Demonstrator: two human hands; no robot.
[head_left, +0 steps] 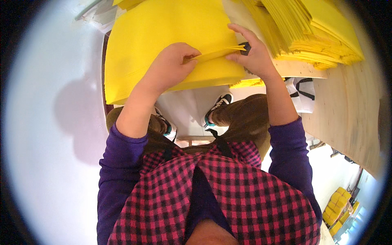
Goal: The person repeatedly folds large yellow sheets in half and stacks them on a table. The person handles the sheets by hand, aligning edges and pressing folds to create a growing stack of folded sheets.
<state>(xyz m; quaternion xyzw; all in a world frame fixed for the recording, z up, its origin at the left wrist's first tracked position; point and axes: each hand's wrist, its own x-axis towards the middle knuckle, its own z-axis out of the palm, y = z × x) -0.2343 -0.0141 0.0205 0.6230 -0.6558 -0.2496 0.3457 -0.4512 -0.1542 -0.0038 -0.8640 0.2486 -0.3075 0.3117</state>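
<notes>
A wide stack of yellow felt-like sheets (171, 24) lies in front of me, its near edge curving down toward my lap. My left hand (174, 63) pinches a raised, folded edge of the yellow sheet (216, 54) between thumb and fingers. At the other end of that edge is my right hand (254, 53), its thumb and forefinger spread apart around the pointed tip without closing on it. A small dark object (245, 48) shows between the tip and my right palm; its kind is unclear, and the hand partly hides it.
Piled yellow sheets (314, 36) stand at the far right on a pale wooden table (347, 98). Below its edge sits a white bag with black handles (301, 93). A white wall (53, 122) runs along the left. Yellow bundles (338, 204) lie at the lower right.
</notes>
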